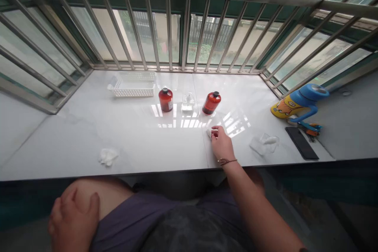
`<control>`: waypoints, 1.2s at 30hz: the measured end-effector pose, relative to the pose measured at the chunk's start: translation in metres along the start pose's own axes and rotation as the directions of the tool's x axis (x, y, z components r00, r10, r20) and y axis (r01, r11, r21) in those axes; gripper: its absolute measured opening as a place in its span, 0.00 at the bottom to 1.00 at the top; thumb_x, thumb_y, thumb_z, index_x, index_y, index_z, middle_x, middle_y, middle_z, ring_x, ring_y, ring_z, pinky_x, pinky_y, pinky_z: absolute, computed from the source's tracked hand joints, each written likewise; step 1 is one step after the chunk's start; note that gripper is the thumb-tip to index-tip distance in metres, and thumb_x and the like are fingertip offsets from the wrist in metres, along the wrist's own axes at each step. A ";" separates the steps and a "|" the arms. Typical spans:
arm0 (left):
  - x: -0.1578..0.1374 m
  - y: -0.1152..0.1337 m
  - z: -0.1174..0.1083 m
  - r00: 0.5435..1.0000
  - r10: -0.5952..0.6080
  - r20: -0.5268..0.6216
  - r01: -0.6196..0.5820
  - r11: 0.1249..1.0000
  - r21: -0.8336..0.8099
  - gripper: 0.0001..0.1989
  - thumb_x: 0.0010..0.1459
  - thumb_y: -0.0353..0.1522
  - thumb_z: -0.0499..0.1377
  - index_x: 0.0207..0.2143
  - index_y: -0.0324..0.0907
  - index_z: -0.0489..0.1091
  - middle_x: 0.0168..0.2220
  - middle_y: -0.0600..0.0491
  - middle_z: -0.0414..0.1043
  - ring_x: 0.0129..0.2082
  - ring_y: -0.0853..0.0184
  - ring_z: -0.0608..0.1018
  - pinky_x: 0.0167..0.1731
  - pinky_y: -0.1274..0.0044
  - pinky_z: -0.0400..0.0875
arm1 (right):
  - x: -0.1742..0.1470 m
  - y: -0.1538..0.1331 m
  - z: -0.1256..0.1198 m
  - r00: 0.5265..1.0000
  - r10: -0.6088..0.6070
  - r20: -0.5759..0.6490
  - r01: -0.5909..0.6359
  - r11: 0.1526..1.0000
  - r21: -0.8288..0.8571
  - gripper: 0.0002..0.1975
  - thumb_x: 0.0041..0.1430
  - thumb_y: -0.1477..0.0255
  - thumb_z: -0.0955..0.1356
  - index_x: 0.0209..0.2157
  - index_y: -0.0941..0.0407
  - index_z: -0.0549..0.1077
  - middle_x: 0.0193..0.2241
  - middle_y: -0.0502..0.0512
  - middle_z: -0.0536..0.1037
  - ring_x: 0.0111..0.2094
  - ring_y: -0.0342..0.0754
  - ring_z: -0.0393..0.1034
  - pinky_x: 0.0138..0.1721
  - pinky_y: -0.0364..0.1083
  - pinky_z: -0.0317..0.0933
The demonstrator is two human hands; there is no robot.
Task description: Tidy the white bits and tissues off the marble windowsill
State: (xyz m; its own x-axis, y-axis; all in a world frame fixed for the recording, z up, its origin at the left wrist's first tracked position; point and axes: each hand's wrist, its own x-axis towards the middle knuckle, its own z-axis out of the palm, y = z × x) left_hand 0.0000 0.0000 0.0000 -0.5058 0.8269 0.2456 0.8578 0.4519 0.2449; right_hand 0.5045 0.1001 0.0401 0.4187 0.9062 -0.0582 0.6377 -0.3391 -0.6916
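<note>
Right hand [222, 144] pinching small white cotton wad [209, 132] on glossy marble sill [132, 141], near tilted amber bottle [211, 102]; label unreadable. Left hand [73, 220] flat, empty, on knee.

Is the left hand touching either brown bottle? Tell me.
No. The left hand rests on the knee, far from both brown bottles on the sill.

Left amber bottle [165, 100] label: too small to read.
Yellow cartoon print on blue fan [298, 104]: no legible words.
Elsewhere: no readable text.
</note>
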 end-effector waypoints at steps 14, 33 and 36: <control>0.000 0.008 -0.010 0.998 -0.032 0.053 0.034 0.999 -0.032 0.37 0.62 0.51 0.56 0.71 0.52 0.57 0.70 0.38 0.64 0.72 0.40 0.64 0.65 0.48 0.64 | -0.076 -0.084 0.063 0.874 -0.382 0.300 0.248 0.883 0.399 0.17 0.68 0.77 0.68 0.55 0.48 0.70 0.45 0.50 0.85 0.44 0.48 0.81 0.48 0.48 0.71; -0.005 0.010 -0.014 0.999 0.025 0.031 -0.025 1.000 -0.020 0.38 0.69 0.51 0.46 0.68 0.30 0.62 0.69 0.24 0.58 0.73 0.40 0.61 0.70 0.51 0.59 | 0.027 -0.108 0.109 0.977 -0.164 0.137 0.143 0.978 0.153 0.12 0.71 0.76 0.64 0.53 0.52 0.70 0.47 0.57 0.83 0.48 0.51 0.78 0.50 0.49 0.68; -0.004 0.009 -0.013 0.999 0.015 0.032 -0.014 0.999 -0.029 0.37 0.69 0.50 0.47 0.68 0.31 0.63 0.69 0.26 0.59 0.73 0.40 0.61 0.70 0.51 0.59 | 0.012 -0.139 0.139 0.938 -0.271 0.217 0.236 0.956 0.173 0.13 0.72 0.78 0.63 0.54 0.53 0.70 0.48 0.59 0.82 0.48 0.52 0.78 0.49 0.50 0.66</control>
State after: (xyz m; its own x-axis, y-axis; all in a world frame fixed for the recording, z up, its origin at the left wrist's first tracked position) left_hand 0.0087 -0.0039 0.0134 -0.4898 0.8439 0.2189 0.8617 0.4305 0.2685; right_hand 0.3306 0.1933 0.0357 0.0795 0.9966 -0.0233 0.5969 -0.0664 -0.7995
